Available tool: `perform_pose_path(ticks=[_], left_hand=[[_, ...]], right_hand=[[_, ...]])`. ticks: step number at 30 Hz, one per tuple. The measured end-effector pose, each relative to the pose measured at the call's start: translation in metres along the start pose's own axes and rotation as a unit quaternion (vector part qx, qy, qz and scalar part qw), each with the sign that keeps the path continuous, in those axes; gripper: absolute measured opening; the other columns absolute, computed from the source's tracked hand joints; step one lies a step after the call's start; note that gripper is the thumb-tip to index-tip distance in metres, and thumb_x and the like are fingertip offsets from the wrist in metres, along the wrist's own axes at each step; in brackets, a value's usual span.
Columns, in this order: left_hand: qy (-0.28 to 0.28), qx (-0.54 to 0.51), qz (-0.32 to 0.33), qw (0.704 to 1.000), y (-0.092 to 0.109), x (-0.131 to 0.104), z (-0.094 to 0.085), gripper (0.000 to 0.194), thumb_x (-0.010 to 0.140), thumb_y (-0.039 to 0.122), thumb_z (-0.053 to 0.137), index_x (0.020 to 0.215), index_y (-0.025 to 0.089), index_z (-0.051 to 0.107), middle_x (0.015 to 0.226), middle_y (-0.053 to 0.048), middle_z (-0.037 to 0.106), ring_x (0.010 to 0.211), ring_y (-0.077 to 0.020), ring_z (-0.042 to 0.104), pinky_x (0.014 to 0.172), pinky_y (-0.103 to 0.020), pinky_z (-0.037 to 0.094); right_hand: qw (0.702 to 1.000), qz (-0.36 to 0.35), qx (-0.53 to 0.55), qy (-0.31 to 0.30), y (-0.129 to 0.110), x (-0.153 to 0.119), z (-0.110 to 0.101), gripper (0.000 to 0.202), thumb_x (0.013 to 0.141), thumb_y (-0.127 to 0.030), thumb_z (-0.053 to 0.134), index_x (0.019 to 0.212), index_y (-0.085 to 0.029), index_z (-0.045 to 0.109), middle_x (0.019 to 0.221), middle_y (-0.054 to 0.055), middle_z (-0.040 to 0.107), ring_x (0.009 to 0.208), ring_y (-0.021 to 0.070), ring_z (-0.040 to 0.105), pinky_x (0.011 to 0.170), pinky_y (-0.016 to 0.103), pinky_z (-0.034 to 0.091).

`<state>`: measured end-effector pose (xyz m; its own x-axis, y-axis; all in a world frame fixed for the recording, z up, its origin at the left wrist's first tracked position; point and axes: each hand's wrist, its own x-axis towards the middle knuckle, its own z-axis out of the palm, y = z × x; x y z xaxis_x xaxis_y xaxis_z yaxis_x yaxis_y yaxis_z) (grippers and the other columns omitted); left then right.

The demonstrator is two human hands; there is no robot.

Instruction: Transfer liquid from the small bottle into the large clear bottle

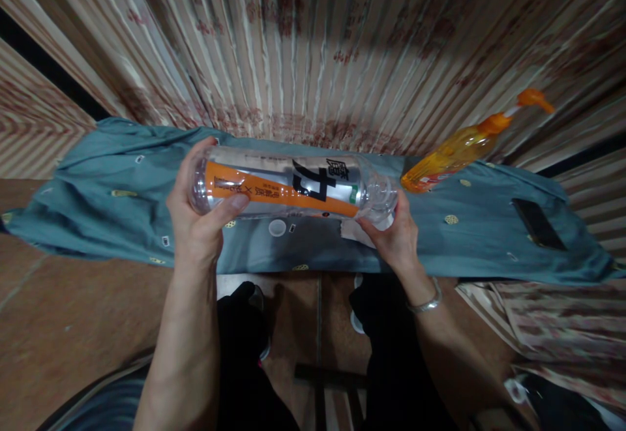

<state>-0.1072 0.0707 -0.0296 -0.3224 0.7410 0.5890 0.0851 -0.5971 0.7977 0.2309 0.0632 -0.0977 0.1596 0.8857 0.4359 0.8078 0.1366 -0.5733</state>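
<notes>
1. The left hand (198, 229) wraps the base of a clear plastic bottle (274, 206), thumb across its label (278, 186); the right hand (401, 238) closes around the neck end
2. The bottle lies sideways between the hands, its long axis running left to right above the green cloth (323, 255), base nearer the left hand, neck nearer the right
3. The label carries bold black 力; the larger character beside it is probably 魔, though blur leaves room for doubt, and the orange strip shows 电 and ×
4. Below the bottle are a pale disc (277, 227) and white paper (358, 231)
5. Beyond the right hand are an orange pump bottle (447, 157), its red print unreadable, and a dark phone (538, 223)
</notes>
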Motion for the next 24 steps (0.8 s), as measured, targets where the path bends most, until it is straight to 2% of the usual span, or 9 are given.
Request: perform_pose_path(ticks=[3,11,18,24], left_hand=[[-0.004,-0.005,0.001,1.000,-0.0010,0.0005,-0.0007,0.086,0.054,0.059,0.097,0.130,0.026,0.073,0.112,-0.002,0.072,0.095,-0.0193,0.066,0.086,-0.031,0.055],[0.005,-0.030,-0.006,1.000,0.0000,0.0023,0.0014,0.088,0.044,0.056,0.101,0.124,0.029,0.078,0.105,0.002,0.074,0.090,-0.0137,0.066,0.079,-0.023,0.052],[-0.004,-0.016,0.008,1.000,-0.0002,0.0022,0.0006,0.087,0.048,0.058,0.099,0.127,0.028,0.076,0.107,0.001,0.073,0.090,-0.0143,0.066,0.077,-0.024,0.053],[-0.014,-0.006,0.013,1.000,-0.0020,0.0016,-0.0006,0.088,0.051,0.059,0.098,0.130,0.028,0.074,0.110,0.000,0.072,0.094,-0.0161,0.066,0.084,-0.027,0.054]], right_hand=[[1.000,-0.002,-0.001,0.005,0.0004,0.0002,0.0004,0.094,0.075,-0.050,0.083,0.153,-0.018,0.042,0.141,0.019,0.069,0.124,0.0368,0.071,0.102,0.055,0.059],[1.000,-0.006,0.004,0.002,0.0007,0.0009,0.0001,0.093,0.075,-0.046,0.084,0.153,-0.019,0.041,0.138,0.018,0.071,0.121,0.0371,0.072,0.100,0.055,0.060],[1.000,-0.012,0.002,0.004,0.0012,0.0002,0.0004,0.093,0.075,-0.045,0.083,0.153,-0.017,0.040,0.136,0.019,0.071,0.120,0.0366,0.072,0.100,0.055,0.060],[1.000,-0.002,0.002,0.002,0.0002,-0.0001,0.0001,0.092,0.076,-0.045,0.083,0.153,-0.018,0.041,0.137,0.018,0.070,0.121,0.0363,0.072,0.100,0.055,0.060]])
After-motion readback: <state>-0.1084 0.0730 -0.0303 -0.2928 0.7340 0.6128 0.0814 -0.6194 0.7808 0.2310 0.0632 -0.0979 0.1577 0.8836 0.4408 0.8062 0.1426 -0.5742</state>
